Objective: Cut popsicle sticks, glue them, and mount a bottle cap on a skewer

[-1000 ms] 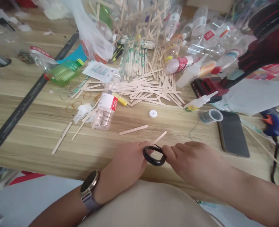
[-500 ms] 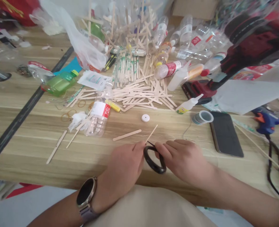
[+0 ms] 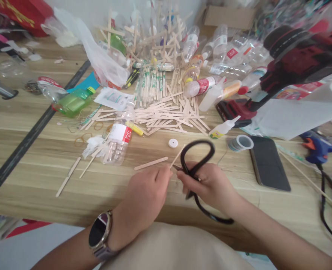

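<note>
I have my left hand (image 3: pixel 146 197) pinching a thin pale wooden stick (image 3: pixel 178 155), my right hand (image 3: pixel 212 185) closed around black-handled scissors (image 3: pixel 193 173) just beside it. A flat wooden craft stick (image 3: pixel 151 163), white round disc (image 3: pixel 173 143) and clear red-labelled bottle (image 3: pixel 120 137) sit beyond; heaped pale sticks (image 3: pixel 168 114) crowd behind, on a wood-grain table (image 3: pixel 104 193), with a brown cardboard box (image 3: pixel 229 17) at the back

Your tabletop (image 3: pixel 98 195) is pale wood with long streaks of grain, crossed on your left by a dark diagonal strip (image 3: pixel 27 140). Beyond its far side you face a plain, pale wall (image 3: pixel 98 13) – a brown cardboard box (image 3: pixel 229 17) sits back there, right of center. The light reaching you is soft – rather flat, with faint shadows.
</note>
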`<control>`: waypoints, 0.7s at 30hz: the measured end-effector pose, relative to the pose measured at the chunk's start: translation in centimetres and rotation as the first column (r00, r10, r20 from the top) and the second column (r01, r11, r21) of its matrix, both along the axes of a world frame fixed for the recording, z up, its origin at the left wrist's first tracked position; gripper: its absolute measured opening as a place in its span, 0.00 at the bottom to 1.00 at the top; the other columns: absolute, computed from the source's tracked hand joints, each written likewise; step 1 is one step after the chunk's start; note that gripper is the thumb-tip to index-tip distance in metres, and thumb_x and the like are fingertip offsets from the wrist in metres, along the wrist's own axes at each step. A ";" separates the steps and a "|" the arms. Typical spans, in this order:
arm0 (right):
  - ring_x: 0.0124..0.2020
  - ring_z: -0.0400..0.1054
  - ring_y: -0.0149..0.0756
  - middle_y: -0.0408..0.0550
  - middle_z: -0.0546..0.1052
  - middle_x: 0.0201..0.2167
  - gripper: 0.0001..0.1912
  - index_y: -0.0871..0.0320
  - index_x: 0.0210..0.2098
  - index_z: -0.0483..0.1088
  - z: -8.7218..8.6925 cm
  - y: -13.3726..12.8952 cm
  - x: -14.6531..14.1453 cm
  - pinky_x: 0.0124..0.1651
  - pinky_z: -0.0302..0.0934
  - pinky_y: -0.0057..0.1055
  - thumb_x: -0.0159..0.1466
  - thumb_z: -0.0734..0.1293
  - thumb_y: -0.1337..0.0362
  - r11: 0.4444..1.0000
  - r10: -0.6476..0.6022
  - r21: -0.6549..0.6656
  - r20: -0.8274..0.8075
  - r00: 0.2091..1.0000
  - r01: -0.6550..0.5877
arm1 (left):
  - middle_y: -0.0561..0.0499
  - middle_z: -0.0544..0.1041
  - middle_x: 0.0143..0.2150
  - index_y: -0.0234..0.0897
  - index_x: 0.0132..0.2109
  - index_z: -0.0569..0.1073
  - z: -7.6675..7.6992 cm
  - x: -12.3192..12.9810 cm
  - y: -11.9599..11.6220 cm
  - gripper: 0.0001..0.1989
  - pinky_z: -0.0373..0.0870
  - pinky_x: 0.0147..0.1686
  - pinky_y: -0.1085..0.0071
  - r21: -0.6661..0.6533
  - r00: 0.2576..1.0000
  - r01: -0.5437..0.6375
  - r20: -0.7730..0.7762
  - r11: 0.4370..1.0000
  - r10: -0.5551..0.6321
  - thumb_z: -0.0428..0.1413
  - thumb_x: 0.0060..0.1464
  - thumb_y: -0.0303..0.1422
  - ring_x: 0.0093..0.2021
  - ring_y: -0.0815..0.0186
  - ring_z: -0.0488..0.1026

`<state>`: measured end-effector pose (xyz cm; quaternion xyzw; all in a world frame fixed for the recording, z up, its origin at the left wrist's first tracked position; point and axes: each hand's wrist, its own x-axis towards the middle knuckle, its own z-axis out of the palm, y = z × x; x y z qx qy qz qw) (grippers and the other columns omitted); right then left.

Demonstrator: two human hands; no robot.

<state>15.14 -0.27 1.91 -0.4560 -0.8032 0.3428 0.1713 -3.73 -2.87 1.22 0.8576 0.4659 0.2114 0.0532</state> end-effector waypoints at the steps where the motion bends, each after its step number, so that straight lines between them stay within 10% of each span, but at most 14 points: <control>1: 0.23 0.70 0.30 0.48 0.77 0.21 0.27 0.59 0.19 0.72 0.0 0.0 0.0 0.27 0.59 0.24 0.71 0.55 0.62 0.998 0.002 -0.056 -0.039 0.999 -0.004 | 0.44 0.81 0.33 0.33 0.41 0.72 -0.1 0.0 0.0 0.12 0.77 0.34 0.69 0.015 1.000 -0.002 -0.012 1.000 0.002 0.44 0.63 0.22 0.34 0.62 0.79; 7: 0.19 0.66 0.33 0.48 0.75 0.18 0.18 0.60 0.27 0.75 -0.6 -0.2 0.4 0.23 0.52 0.28 0.67 0.59 0.60 0.965 -0.026 0.263 0.042 0.999 0.014 | 0.46 0.80 0.32 0.34 0.41 0.72 0.0 0.0 -0.2 0.12 0.76 0.35 0.68 -0.053 0.999 0.014 -0.043 0.998 -0.017 0.44 0.62 0.22 0.33 0.62 0.79; 13: 0.16 0.66 0.27 0.42 0.73 0.14 0.27 0.57 0.19 0.69 -1.0 -0.5 0.0 0.22 0.56 0.23 0.73 0.54 0.62 0.999 -0.025 0.032 -0.117 0.993 0.029 | 0.46 0.80 0.32 0.33 0.41 0.71 0.1 0.4 -0.2 0.12 0.74 0.29 0.69 0.037 0.996 -0.014 -0.093 0.999 0.017 0.43 0.63 0.22 0.31 0.61 0.78; 18: 0.18 0.67 0.33 0.47 0.75 0.18 0.18 0.58 0.26 0.73 -1.3 -0.6 0.4 0.23 0.52 0.29 0.69 0.59 0.61 0.940 -0.030 0.340 -0.001 1.000 0.029 | 0.46 0.79 0.30 0.33 0.39 0.70 0.0 0.4 -0.4 0.13 0.75 0.30 0.68 0.003 0.997 0.024 -0.077 1.000 -0.024 0.43 0.61 0.20 0.29 0.62 0.78; 21: 0.17 0.66 0.31 0.44 0.74 0.16 0.20 0.58 0.26 0.72 -1.2 -0.7 0.3 0.22 0.53 0.28 0.71 0.57 0.62 0.949 -0.012 0.314 0.000 1.000 0.012 | 0.47 0.78 0.29 0.33 0.41 0.70 0.2 0.4 -0.5 0.12 0.74 0.27 0.69 0.020 0.996 0.018 -0.085 1.000 -0.017 0.43 0.61 0.20 0.28 0.61 0.77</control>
